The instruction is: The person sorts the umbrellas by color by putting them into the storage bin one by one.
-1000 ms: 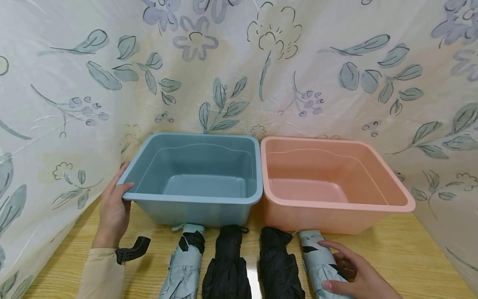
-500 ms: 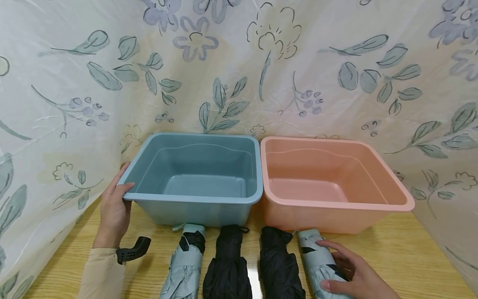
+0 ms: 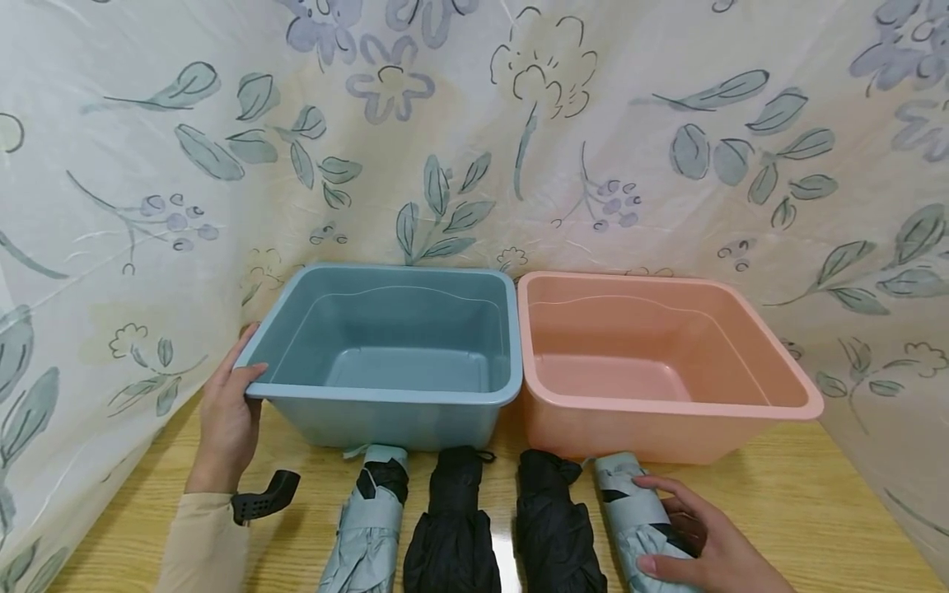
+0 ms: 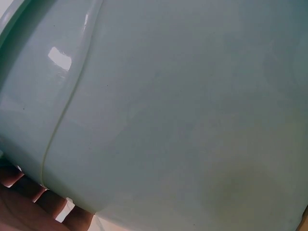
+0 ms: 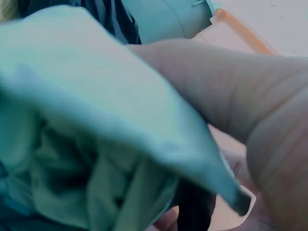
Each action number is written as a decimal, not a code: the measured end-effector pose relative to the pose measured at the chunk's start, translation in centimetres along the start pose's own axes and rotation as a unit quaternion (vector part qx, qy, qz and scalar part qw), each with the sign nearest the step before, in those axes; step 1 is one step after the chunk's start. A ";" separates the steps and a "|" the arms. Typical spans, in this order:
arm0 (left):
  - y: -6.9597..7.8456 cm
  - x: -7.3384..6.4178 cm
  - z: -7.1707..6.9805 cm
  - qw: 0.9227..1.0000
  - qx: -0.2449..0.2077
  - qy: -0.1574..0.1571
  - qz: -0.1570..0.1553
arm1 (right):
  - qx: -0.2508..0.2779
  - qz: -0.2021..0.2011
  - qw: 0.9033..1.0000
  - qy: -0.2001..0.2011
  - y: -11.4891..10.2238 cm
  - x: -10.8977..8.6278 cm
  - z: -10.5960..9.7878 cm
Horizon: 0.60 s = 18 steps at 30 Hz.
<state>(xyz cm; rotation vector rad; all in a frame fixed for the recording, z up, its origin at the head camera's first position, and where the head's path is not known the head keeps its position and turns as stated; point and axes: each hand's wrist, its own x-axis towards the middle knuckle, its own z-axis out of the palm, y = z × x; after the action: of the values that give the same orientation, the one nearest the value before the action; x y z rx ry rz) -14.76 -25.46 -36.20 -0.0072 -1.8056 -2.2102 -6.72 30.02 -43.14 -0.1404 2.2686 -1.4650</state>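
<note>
I see a person's left hand (image 3: 226, 416) gripping the blue tub (image 3: 385, 418) at its front left corner, with the thumb on top of the rim and the other fingers round the outside. In the left wrist view, the side of this tub fills nearly everything, and I see the fingers along its edge, low on the left. The right hand (image 3: 712, 543) holds the right pale umbrella (image 3: 632, 519), with the thumb on the near part and a finger reaching up toward the top end. This umbrella lies on the wooden tabletop (image 3: 830, 494), just in front of the pink tub (image 3: 667, 430). In the right wrist view I see its cloth very close up and blurry, next to the hand. To its left I see the right black umbrella (image 3: 556, 527), then the left black umbrella (image 3: 454, 527), then the left pale umbrella (image 3: 365, 527), all in one row and folded up. Their near ends go past the bottom of the head view. The two tubs sit side by side, so close that I cannot tell if they touch. I see a tan sleeve (image 3: 203, 543) and a black band (image 3: 263, 498) by the left wrist. Behind the tubs hangs a sheet (image 3: 460, 99) with flowers and leaves on it.
</note>
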 end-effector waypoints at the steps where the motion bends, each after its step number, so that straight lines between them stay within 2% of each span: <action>1: 0.0 0.0 0.0 1.000 0.001 0.000 -0.001 | -0.001 0.004 1.000 0.003 0.0 0.0 0.0; 8: 0.0 0.2 -0.2 1.000 -0.003 0.000 -0.006 | -0.002 0.008 1.000 0.009 -0.2 -0.1 -0.3; 15: -0.1 0.4 -0.2 1.000 -0.002 -0.003 -0.005 | 0.046 -0.007 0.998 -0.033 -0.1 -0.2 -0.5; 18: -0.1 0.6 -0.2 1.000 -0.006 -0.005 -0.003 | 0.062 -0.032 0.996 -0.049 -0.2 -0.4 -0.3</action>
<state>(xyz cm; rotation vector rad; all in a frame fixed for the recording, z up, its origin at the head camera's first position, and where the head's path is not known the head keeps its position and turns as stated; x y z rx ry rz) -15.29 -25.74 -36.19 -0.0152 -1.8003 -2.2278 -6.52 30.31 -42.71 -0.2436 2.1070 -1.5897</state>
